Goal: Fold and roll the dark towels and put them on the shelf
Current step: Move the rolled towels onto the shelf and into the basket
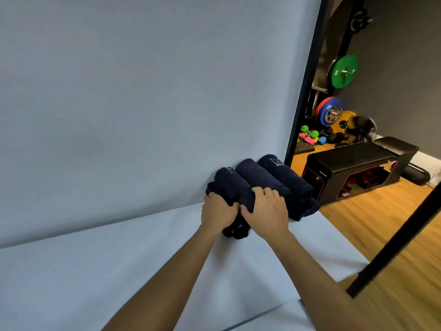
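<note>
Several dark navy rolled towels (260,177) lie stacked side by side against the pale blue backdrop, at the far right of the pale blue surface (95,259). My left hand (217,212) grips the near end of the left roll (229,182). My right hand (265,211) is pressed over the near end of the middle roll, fingers curled on the cloth. A loose dark towel end (235,231) pokes out below, between my wrists. The rightmost roll (286,175) shows a pale logo.
The surface ends at its right edge (334,235), beyond which is a wooden floor. A black bench (358,161) stands there, with coloured weight plates (343,71) and dumbbells (310,137) behind. A black pole (393,242) slants at the right.
</note>
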The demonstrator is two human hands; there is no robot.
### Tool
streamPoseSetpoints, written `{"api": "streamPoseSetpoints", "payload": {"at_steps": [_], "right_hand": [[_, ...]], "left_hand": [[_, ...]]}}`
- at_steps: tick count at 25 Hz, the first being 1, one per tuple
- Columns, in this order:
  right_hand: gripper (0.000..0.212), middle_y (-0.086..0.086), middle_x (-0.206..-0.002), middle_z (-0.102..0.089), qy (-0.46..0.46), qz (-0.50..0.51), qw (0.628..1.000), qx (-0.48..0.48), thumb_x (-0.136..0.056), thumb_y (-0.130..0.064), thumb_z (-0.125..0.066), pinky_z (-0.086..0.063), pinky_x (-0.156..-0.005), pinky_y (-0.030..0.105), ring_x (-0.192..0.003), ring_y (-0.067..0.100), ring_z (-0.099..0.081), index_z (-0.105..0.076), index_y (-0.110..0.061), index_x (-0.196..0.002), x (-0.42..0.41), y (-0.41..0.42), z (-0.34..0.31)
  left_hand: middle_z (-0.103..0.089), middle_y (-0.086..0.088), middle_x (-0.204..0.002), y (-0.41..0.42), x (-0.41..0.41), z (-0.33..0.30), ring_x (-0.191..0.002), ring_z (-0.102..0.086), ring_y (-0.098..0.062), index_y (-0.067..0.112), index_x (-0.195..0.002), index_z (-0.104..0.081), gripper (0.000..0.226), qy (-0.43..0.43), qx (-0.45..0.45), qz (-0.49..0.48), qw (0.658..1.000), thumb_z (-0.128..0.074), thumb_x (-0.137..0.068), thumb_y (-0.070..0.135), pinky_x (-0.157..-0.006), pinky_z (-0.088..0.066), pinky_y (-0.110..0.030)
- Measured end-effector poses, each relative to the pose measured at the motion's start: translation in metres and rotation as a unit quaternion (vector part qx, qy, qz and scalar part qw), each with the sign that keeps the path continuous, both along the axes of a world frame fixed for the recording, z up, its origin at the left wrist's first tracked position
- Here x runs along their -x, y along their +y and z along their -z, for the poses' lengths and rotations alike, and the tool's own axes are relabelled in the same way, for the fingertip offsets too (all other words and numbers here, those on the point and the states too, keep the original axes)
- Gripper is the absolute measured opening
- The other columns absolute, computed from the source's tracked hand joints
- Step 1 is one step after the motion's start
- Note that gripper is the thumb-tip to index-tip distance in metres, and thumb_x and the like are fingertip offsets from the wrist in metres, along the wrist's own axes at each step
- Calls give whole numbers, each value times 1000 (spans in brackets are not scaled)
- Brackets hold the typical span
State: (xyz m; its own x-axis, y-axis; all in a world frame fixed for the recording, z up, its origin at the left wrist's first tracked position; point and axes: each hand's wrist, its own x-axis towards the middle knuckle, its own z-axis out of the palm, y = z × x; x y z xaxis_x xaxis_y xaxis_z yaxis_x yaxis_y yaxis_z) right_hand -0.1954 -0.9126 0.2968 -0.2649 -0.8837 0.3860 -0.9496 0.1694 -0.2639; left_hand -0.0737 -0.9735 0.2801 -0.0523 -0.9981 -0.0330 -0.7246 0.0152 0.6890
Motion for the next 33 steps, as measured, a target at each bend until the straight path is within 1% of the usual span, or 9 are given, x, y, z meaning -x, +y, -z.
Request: {"api": "streamPoseSetpoints", "payload": {"at_steps": [2, 5, 7, 12, 18, 22, 26, 29, 33], "right_hand": [[52, 5, -112, -61, -16, -20, 999, -24, -86, -49, -61, -44, -88, 35, -104, 25, -57, -51, -16, -125, 4, -11, 6], [65, 7, -123, -56, -31, -22, 998, -52, -88, -46, -62, -46, -89, 34, -113, 25, -54, -38, -14, -140, 7, -21, 10], [65, 8, -124, -56, -43, -29, 997, -52, -88, -43, -63, -47, -90, 34, -114, 25, -53, -37, -14, -140, 7, -22, 12], [60, 6, -114, -59, -98, -66, 993, -21, -85, -38, -66, -47, -89, 35, -109, 25, -53, -44, -15, -135, -7, -5, 19], [54, 2, -100, -60, -126, -147, 981, -31, -83, -43, -64, -50, -76, 32, -94, 21, -57, -49, -16, -127, -75, 47, 21], [51, 0, -105, -62, -169, -235, 955, -62, -84, -46, -62, -50, -75, 32, -93, 20, -59, -48, -19, -125, -150, 96, 25], [47, 0, -110, -62, -200, -280, 936, -77, -88, -41, -61, -51, -77, 33, -96, 20, -60, -48, -18, -126, -205, 131, 37], [47, 5, -110, -62, -205, -250, 943, -83, -89, -38, -60, -48, -75, 32, -97, 23, -59, -48, -15, -127, -208, 136, 40], [46, 11, -115, -59, -145, -172, 967, -123, -91, -38, -57, -48, -85, 39, -105, 28, -54, -47, -10, -126, -180, 131, 47]], "left_hand": [[-58, -8, -108, -12, 7, 5, -100, -58, -27, 12, -111, -57, 50, -10, -24, -3, 1000, -66, -75, 45, -76, -51, -35], [-68, -7, -88, -23, 5, 3, -87, -67, -26, 17, -83, -61, 21, 6, -95, 14, 995, -70, -76, 35, -72, -58, -35], [-71, -10, -90, -24, -2, 1, -86, -70, -26, 16, -79, -62, 19, 43, -148, 4, 988, -73, -75, 31, -76, -61, -37], [-65, -5, -86, 4, -22, -1, -95, -66, -25, 19, -74, -55, 20, 100, -133, -34, 985, -74, -78, 23, -80, -54, -35], [-65, -1, -80, 74, -99, 1, -83, -64, -19, 18, -75, -58, 15, 137, -127, -93, 978, -72, -77, 24, -69, -50, -28], [-63, -1, -71, 143, -185, 5, -76, -63, -20, 16, -69, -59, 19, 144, -106, -163, 970, -73, -68, 29, -66, -49, -29], [-71, -4, -84, 196, -249, 19, -83, -69, -20, 10, -85, -67, 43, 142, -92, -221, 961, -78, -64, 46, -75, -58, -35], [-69, -1, -87, 217, -258, 29, -82, -67, -17, 10, -95, -65, 58, 150, -76, -242, 956, -73, -70, 61, -69, -55, -31], [-65, -7, -106, 221, -245, 31, -92, -65, -23, 7, -110, -56, 58, 104, -70, -278, 952, -62, -82, 56, -77, -56, -34]]}}
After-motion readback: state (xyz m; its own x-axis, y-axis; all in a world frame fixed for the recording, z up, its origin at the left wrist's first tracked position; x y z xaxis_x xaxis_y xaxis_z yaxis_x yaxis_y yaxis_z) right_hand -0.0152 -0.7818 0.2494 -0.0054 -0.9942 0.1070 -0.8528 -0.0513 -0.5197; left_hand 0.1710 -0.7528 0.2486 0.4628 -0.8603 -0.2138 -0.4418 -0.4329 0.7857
